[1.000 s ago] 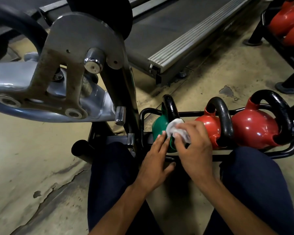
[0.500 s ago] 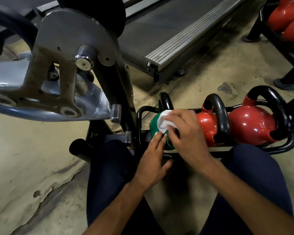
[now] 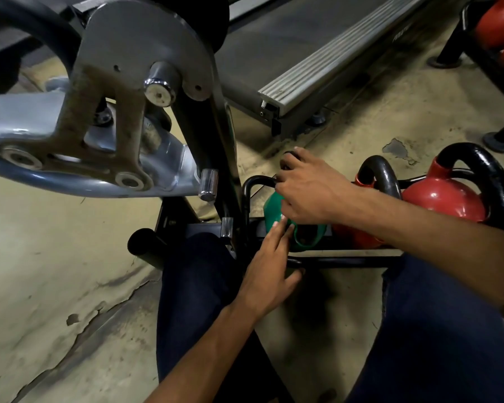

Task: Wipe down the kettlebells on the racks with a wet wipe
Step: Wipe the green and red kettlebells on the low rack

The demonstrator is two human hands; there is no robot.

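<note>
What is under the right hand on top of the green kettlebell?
The body of the green kettlebell shows below the right hand, and some black handle peeks past the fingertips. The hand covers the rest; no wipe shows, perhaps hidden beneath.

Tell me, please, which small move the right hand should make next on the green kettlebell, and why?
Probably rub the right hand back and forth along the handle of the green kettlebell. Its fingers curl round that handle, where any wipe would be hidden, while the left hand steadies the green body with straight fingers.
</note>
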